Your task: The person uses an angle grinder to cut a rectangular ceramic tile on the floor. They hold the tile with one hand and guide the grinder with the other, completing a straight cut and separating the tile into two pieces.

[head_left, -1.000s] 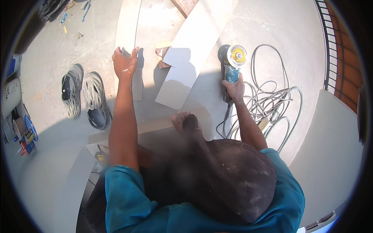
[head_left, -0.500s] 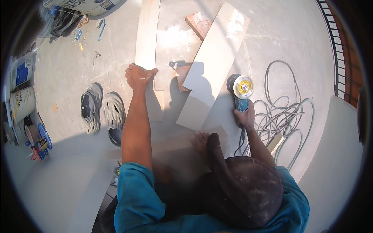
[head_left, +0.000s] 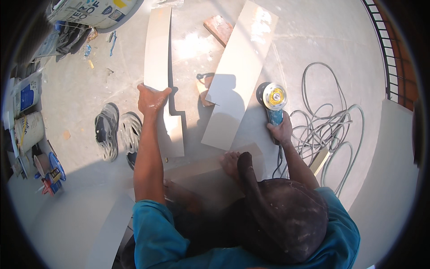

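Observation:
My left hand (head_left: 152,99) grips a long, narrow beige tile strip (head_left: 157,47) across its width, thumb over the right edge. The strip has a stepped notch near its close end and seems tilted off the floor, with a dark shadow along its right side. In my right hand (head_left: 281,129) is a teal angle grinder (head_left: 274,117), its disc (head_left: 275,97) facing up; whether it spins I cannot tell. Between the hands a wider beige tile (head_left: 242,67) lies slanted, resting over reddish brick pieces (head_left: 218,29). My bare foot (head_left: 231,164) rests by another beige piece (head_left: 251,154).
A tangled cable (head_left: 322,121) lies right of the grinder. Grey clogs (head_left: 106,132) stand left of my left arm. Buckets (head_left: 101,13), bags (head_left: 27,92) and small tools (head_left: 53,175) line the left side. A black railing (head_left: 387,58) runs along the far right.
My left hand has drawn the narrow strip toward me and slightly left, and its shadow now shows along the right edge. The grinder has barely shifted, still in my right hand.

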`<action>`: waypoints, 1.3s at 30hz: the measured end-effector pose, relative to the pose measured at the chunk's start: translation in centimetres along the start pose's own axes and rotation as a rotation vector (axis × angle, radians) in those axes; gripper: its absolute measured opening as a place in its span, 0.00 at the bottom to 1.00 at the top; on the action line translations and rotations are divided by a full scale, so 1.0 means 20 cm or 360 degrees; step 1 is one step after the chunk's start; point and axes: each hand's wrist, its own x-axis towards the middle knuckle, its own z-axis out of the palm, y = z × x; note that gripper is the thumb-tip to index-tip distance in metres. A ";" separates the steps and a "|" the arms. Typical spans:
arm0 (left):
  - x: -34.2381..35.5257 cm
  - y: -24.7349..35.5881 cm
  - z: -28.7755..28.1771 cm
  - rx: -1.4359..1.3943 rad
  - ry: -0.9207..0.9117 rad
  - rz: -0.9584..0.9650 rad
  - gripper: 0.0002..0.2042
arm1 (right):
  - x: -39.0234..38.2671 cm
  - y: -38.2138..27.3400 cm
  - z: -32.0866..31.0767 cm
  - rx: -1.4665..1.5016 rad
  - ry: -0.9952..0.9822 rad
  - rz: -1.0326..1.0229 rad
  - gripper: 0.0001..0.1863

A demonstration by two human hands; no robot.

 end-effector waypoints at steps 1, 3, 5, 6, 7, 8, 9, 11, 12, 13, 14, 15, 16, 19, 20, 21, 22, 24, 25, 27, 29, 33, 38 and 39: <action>-0.01 -0.03 -0.03 -0.0091 -0.0037 0.0014 0.49 | 0.00 0.00 0.00 0.0006 -0.0021 0.0004 0.44; -0.04 -0.06 -0.09 -0.0278 -0.0070 0.0026 0.49 | -0.01 0.00 0.01 0.0035 0.0010 -0.0020 0.45; -0.10 -0.07 -0.15 -0.0592 -0.0222 -0.0013 0.48 | -0.01 0.01 0.01 0.0030 -0.0008 -0.0038 0.45; -0.13 -0.07 -0.19 -0.0669 -0.0245 -0.0024 0.49 | -0.01 0.01 0.01 0.0032 0.0013 -0.0032 0.45; -0.15 -0.07 -0.23 -0.0735 -0.0297 -0.0064 0.50 | -0.01 0.01 0.01 0.0023 0.0001 -0.0042 0.45; -0.18 -0.06 -0.26 -0.0810 -0.0340 -0.0092 0.50 | -0.01 0.01 0.01 0.0016 0.0007 -0.0045 0.45; -0.21 -0.04 -0.29 -0.0859 -0.0320 -0.0158 0.52 | -0.01 0.00 0.02 0.0004 0.0026 -0.0040 0.45; -0.27 -0.02 -0.34 -0.0981 -0.0264 -0.0272 0.54 | -0.01 0.00 0.01 0.0002 -0.0011 -0.0047 0.44; -0.29 -0.01 -0.36 -0.0982 -0.0285 -0.0337 0.58 | -0.01 0.00 0.00 0.0001 0.0000 -0.0042 0.44; -0.31 -0.01 -0.39 -0.0987 -0.0306 -0.0400 0.62 | -0.01 0.00 0.00 0.0001 -0.0024 -0.0045 0.44; -0.32 0.00 -0.41 -0.1010 -0.0327 -0.0439 0.63 | -0.01 0.00 -0.01 0.0006 -0.0028 -0.0045 0.43; -0.33 0.00 -0.43 -0.1032 -0.0348 -0.0477 0.63 | -0.01 0.00 -0.01 0.0016 -0.0008 -0.0043 0.43; -0.34 -0.01 -0.44 -0.1074 -0.0366 -0.0493 0.61 | -0.01 0.00 -0.01 0.0035 -0.0012 -0.0066 0.43; -0.36 -0.02 -0.46 -0.1343 -0.0359 -0.0447 0.51 | -0.02 0.02 0.00 0.0078 0.0034 -0.0124 0.43; -0.37 -0.03 -0.47 -0.1419 -0.0349 -0.0468 0.47 | -0.03 0.03 0.00 0.0076 0.0044 -0.0142 0.43; -0.39 -0.04 -0.47 -0.1487 -0.0314 -0.0431 0.46 | -0.03 0.04 0.01 0.0087 0.0060 -0.0160 0.43; -0.39 -0.05 -0.47 -0.1522 -0.0280 -0.0445 0.45 | -0.03 0.05 0.01 0.0086 0.0060 -0.0184 0.43; -0.40 -0.08 -0.48 -0.1541 -0.0212 -0.0507 0.43 | -0.05 0.07 0.01 0.0098 0.0073 -0.0203 0.43; -0.38 -0.08 -0.49 -0.1528 -0.0172 -0.0551 0.42 | -0.06 0.07 0.01 0.0088 0.0059 -0.0198 0.43; -0.34 -0.09 -0.53 -0.1546 -0.0150 -0.0603 0.40 | -0.07 0.07 0.00 0.0085 0.0067 -0.0143 0.42; -0.32 -0.11 -0.58 -0.1610 -0.0191 -0.0640 0.38 | -0.08 0.06 0.00 0.0124 0.0036 -0.0175 0.42; -0.29 -0.11 -0.72 -0.1707 -0.0053 -0.0572 0.35 | -0.08 0.08 -0.01 0.0168 -0.0008 -0.0183 0.43; -0.21 -0.13 -0.99 -0.1841 -0.0203 -0.0453 0.26 | -0.05 0.11 0.02 0.0069 0.0011 -0.0230 0.46; -0.20 -0.14 -1.04 -0.1854 -0.0255 -0.0412 0.24 | -0.05 0.12 0.03 0.0074 0.0016 -0.0248 0.46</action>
